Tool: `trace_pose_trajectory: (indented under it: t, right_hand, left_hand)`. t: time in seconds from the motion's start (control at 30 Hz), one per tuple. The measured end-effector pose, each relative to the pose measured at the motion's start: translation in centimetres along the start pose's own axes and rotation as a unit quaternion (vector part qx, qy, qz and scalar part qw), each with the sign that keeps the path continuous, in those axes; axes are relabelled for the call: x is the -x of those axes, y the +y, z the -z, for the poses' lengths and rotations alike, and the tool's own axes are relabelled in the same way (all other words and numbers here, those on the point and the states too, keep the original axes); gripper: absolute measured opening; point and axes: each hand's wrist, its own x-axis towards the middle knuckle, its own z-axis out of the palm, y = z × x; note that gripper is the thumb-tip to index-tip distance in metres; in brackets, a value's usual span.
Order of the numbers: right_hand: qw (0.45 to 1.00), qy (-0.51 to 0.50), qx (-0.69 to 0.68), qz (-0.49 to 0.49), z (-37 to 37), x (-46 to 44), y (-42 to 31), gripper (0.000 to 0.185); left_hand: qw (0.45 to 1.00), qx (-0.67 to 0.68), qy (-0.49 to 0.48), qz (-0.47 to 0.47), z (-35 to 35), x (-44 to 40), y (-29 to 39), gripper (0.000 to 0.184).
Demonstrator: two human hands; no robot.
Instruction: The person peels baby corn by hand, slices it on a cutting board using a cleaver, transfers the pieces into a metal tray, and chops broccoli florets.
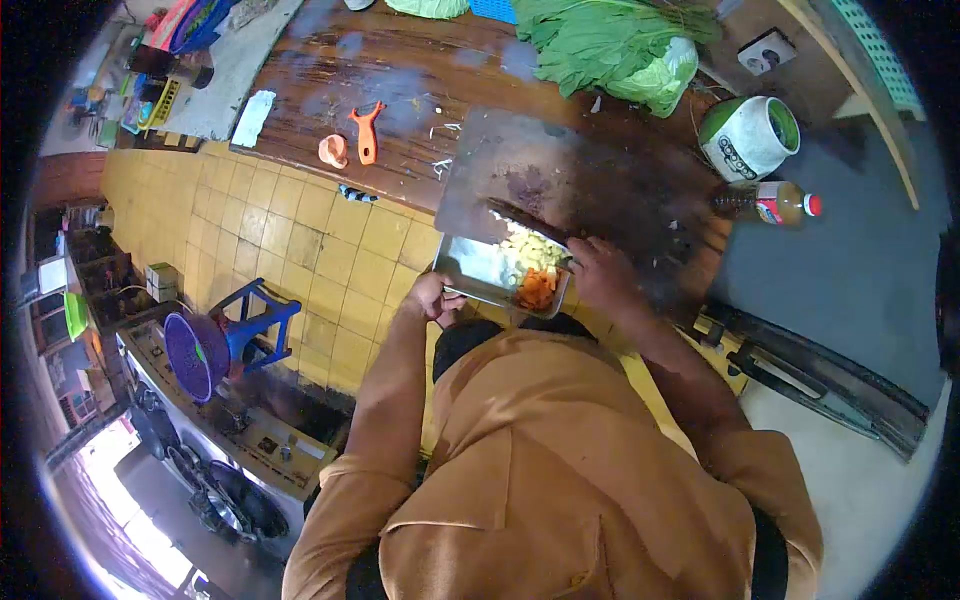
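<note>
My left hand [435, 297] grips the left end of a metal tray [470, 262], held at the table's front edge. Inside the tray lie diced orange pieces [538, 290], which look like carrot, and pale diced pieces [530, 250]. My right hand [598, 270] is closed around the handle of a knife [525, 218]. Its dark blade lies along the edge of the cutting board [510, 160], beside the pale pieces. Some pale pieces sit right at the blade, between board and tray. The fingertips of my right hand are partly hidden.
An orange peeler [366, 135] and a small orange cup-like item [333, 151] lie left of the board. Leafy greens [600, 50], a cabbage [665, 80], a white-green container [750, 138] and a bottle [775, 203] stand rightward. A blue stool [262, 320] is on the floor behind left.
</note>
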Motion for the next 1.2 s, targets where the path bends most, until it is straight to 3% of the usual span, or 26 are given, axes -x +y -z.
trace_pose_trajectory:
  t: [0.2, 0.33, 0.4, 0.43, 0.53, 0.6, 0.73, 0.8, 0.83, 0.9, 1.0, 1.07, 1.13, 1.17, 1.2]
  right_hand:
    - [0.993, -0.112, -0.033, 0.032, 1.6, -0.1, -1.6, 0.037]
    - [0.991, -0.029, -0.129, -0.005, 3.2, 1.8, 0.1, 0.036]
    - [0.959, 0.005, -0.215, -0.184, 2.8, 3.2, 1.7, 0.038]
    - [0.959, 0.006, -0.214, -0.184, 2.6, 3.8, 2.5, 0.038]
    - [0.981, 0.052, -0.109, -0.152, 2.0, 5.3, 3.3, 0.037]
    - [0.984, -0.04, -0.037, -0.171, 1.5, 6.1, 2.4, 0.038]
    - [0.977, -0.097, -0.076, -0.176, 1.8, 5.8, -1.0, 0.038]
    - [0.984, -0.105, -0.131, -0.058, 1.9, 5.2, -1.5, 0.037]
    - [0.984, -0.106, -0.134, -0.054, 1.7, 5.0, -1.4, 0.037]
    - [0.975, -0.07, -0.161, -0.138, 1.2, 4.9, -0.8, 0.035]
    - [0.974, -0.015, -0.13, -0.187, 0.6, 3.1, 2.1, 0.039]
    - [0.977, 0.025, -0.119, -0.175, 1.1, 2.2, 2.8, 0.041]
    - [0.98, 0.062, -0.109, -0.157, 1.6, 1.1, 3.8, 0.044]
    - [0.989, 0.051, -0.021, -0.136, 1.9, 0.7, 4.4, 0.047]
    - [0.99, 0.043, 0.066, -0.113, 2.0, 0.2, 5.0, 0.05]
  left_hand:
    - [0.998, 0.02, 0.042, -0.032, -0.6, 1.3, 0.4, 0.028]
    - [1.0, 0.014, 0.001, -0.001, -0.2, 1.3, 0.5, 0.032]
    - [1.0, 0.005, -0.002, -0.007, -0.6, 1.2, 0.2, 0.033]
    - [1.0, 0.008, 0.012, -0.015, -1.0, 1.5, 0.1, 0.033]
    - [0.999, 0.015, 0.026, -0.025, -0.2, 0.0, -0.8, 0.03]
    - [1.0, 0.023, 0.012, 0.008, 0.5, -0.9, -1.2, 0.03]
    - [1.0, 0.001, 0.019, -0.02, -1.0, 1.2, -0.7, 0.027]
    - [1.0, 0.001, 0.021, -0.011, -0.5, 0.7, -1.2, 0.027]
    - [1.0, 0.004, 0.025, -0.002, 0.0, 0.7, -1.4, 0.028]
    - [0.999, 0.025, 0.025, -0.007, 0.9, 0.6, -2.5, 0.027]
    - [0.994, 0.093, 0.044, -0.035, 1.7, 1.2, -4.9, 0.023]
    - [0.989, 0.142, 0.005, -0.03, 5.2, 0.3, -8.3, 0.025]
    - [0.973, 0.191, 0.121, -0.041, 4.1, 3.9, -9.9, 0.029]
    - [0.964, 0.234, 0.088, -0.092, 4.6, 4.9, -11.3, 0.031]
    - [0.946, 0.269, 0.139, -0.113, 4.5, 6.5, -12.1, 0.028]
